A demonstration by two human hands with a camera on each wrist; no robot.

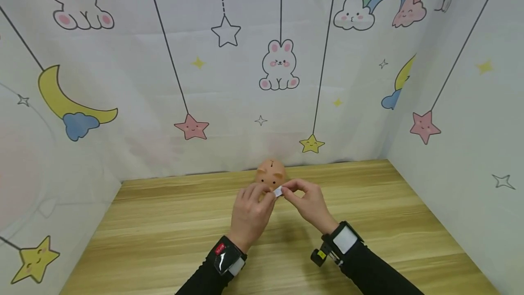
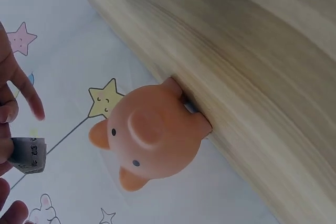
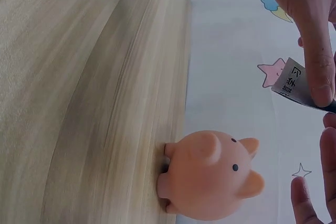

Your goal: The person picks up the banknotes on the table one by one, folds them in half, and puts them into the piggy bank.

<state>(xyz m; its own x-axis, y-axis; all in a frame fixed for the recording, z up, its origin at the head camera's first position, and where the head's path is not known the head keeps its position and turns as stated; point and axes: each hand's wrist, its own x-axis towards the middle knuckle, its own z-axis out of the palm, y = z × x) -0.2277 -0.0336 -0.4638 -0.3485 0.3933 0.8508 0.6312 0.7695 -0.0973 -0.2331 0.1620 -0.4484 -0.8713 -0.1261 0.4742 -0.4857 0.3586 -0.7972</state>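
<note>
A small slip of paper point(image 1: 279, 191) is between the two hands, in front of a piggy bank. My left hand point(image 1: 251, 213) holds its left end, and my right hand point(image 1: 308, 200) pinches the right end. Dark printed characters show on the slip point(image 3: 291, 83) in the right wrist view, where a thumb point(image 3: 319, 77) presses on it. The orange piggy bank point(image 2: 157, 140) stands upright and faces me, apart from the hands. From above, a dark slot shows on its top point(image 1: 272, 164).
The wood-grain table point(image 1: 172, 222) meets a back wall sheet point(image 1: 229, 104) printed with stars, rabbits and a rainbow. The piggy bank is close to that back edge. Side sheets point(image 1: 462, 185) stand at left and right. Both wrists wear black straps with devices point(image 1: 227, 256).
</note>
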